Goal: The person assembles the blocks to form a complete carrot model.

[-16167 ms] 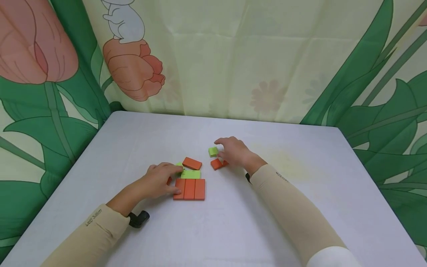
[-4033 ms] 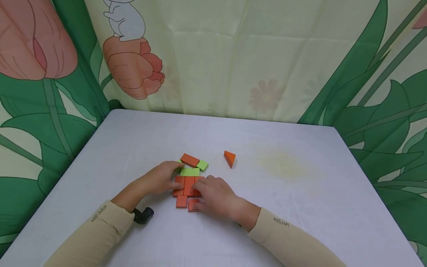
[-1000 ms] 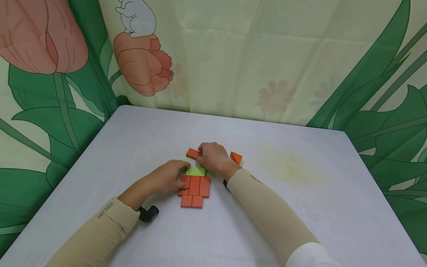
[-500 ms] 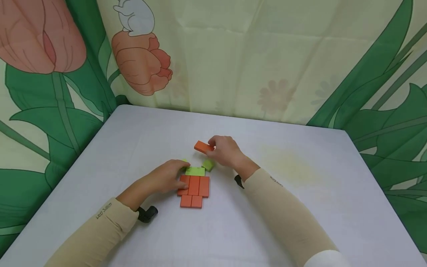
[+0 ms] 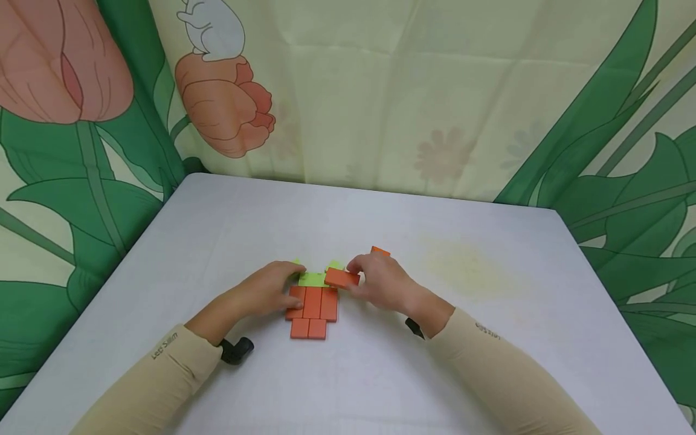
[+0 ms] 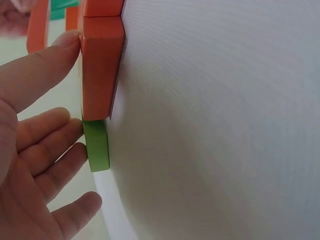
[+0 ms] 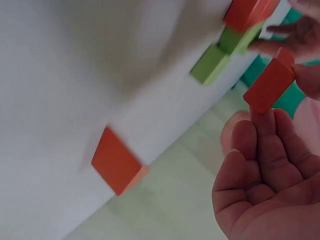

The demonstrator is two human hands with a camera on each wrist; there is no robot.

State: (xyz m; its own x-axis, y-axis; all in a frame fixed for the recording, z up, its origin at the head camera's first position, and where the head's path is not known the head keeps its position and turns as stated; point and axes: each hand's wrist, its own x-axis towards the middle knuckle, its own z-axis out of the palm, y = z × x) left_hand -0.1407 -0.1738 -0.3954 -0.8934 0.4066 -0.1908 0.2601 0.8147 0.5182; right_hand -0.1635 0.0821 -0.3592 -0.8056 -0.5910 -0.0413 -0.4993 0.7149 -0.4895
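Note:
My right hand [image 5: 386, 281] pinches an orange rectangular block [image 5: 341, 278] between thumb and fingertips. The right wrist view shows this block [image 7: 270, 85] held up off the table. Below it in the head view lie a green block [image 5: 312, 280] and, behind that, a small green block [image 5: 335, 265]. Three orange blocks [image 5: 312, 303] stand side by side, with two small orange blocks [image 5: 308, 328] in front. My left hand [image 5: 266, 289] rests its thumb on the leftmost orange block [image 6: 102, 70]; its loosely extended fingers lie by another green block [image 6: 97, 145], partly hidden in the head view.
An orange triangular block [image 7: 117, 162] lies apart from the group, mostly behind my right hand in the head view. A white cloth covers the table [image 5: 435, 362]. A printed curtain [image 5: 348, 90] hangs behind its far edge.
My right hand has lifted the orange rectangular block from behind the green ones and brought it nearer, over their right end. Earlier, two small orange blocks came to the front. The left hand stays.

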